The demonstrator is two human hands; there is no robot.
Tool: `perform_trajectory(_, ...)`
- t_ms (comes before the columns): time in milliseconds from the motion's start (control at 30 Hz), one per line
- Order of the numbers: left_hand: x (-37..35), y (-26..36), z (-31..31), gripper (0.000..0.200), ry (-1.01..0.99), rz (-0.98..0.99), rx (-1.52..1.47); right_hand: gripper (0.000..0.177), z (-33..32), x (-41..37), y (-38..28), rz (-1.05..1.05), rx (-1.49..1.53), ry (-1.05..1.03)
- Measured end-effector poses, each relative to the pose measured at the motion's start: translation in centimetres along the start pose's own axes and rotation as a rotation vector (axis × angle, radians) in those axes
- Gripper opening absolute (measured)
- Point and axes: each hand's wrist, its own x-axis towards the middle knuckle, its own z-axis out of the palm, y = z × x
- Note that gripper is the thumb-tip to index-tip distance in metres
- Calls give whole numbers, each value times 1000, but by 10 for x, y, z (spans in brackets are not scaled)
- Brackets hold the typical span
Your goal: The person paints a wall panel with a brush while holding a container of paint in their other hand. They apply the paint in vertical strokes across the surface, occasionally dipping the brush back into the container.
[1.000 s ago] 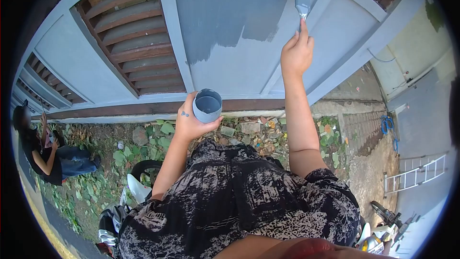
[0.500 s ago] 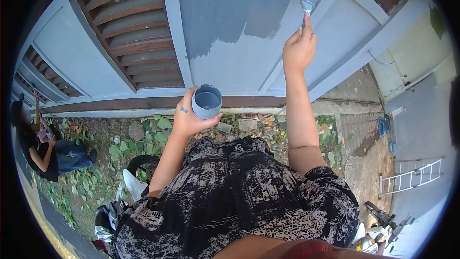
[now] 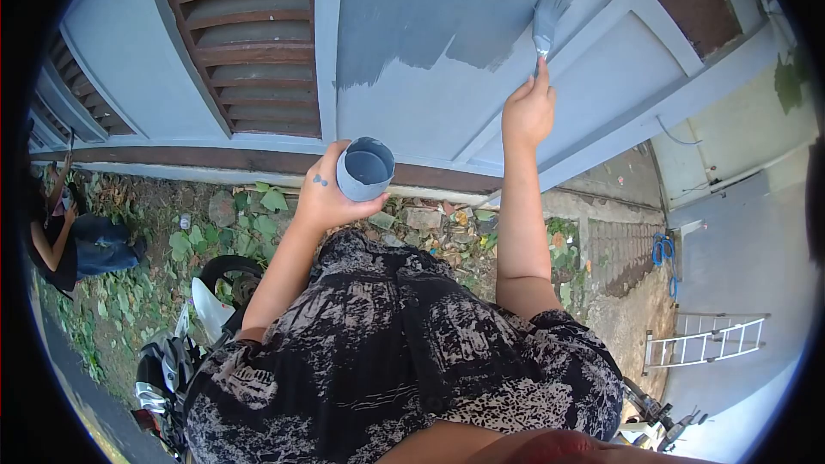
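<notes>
The paintbrush (image 3: 545, 21) has slid down the door panel (image 3: 430, 120) since a second ago. Its flat, grey-coated bristles now press on the edge of the darker wet patch. The right hand (image 3: 528, 110) is closed round its handle, and the left hand (image 3: 322, 198) wraps a small cup (image 3: 365, 170) (grey paint inside) held lower, in front of the body.

Place: we see an outdoor yard beside a building, with painting under way.
Wall: pale grey panelled wall (image 3: 412, 120), part covered in darker grey paint, with brown wooden louvres (image 3: 249, 43).
Ground: earth, leaves and rubble (image 3: 232, 223).
Gear: ladder (image 3: 705, 339) lying on concrete, blue coil (image 3: 662, 249), parked motorbike (image 3: 172, 361).
Paint: brush (image 3: 546, 17) and cup (image 3: 365, 169) of grey paint.
Company: another person (image 3: 69, 245) crouches by the wall.
</notes>
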Motion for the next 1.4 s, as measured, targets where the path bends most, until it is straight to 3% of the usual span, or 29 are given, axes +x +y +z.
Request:
perform_trajectory(400,-2,-1,-4,84,-11,1,-26,43,16,-65,34,58,-105,-283)
perform_trajectory(533,-5,-4,-6,83,-5,18,-13,45,6,-88,44,52,-20,-177)
perform_trajectory(600,-10,-6,-6,82,-3,10,-9,45,4,-91,55,-55,331,-8)
perform_trajectory(633,-11,-9,-6,82,-8,17,-5,45,1,-89,56,-48,333,-2)
perform_trajectory(700,-15,-14,-5,88,0,3,6,47,-13,-80,55,252,714,-175)
perform_trajectory(733,-15,-13,-5,88,-6,8,9,47,-24,-71,47,258,715,-170)
perform_trajectory(800,-16,-10,-5,88,-3,-7,-28,49,-38,-51,35,613,1343,-344)
perform_trajectory(1100,-21,-3,-8,85,3,-45,44,52,-10,-5,40,579,1733,-455)
perform_trajectory(1400,-28,2,-5,81,41,-31,57,48,25,-9,43,714,1703,-430)
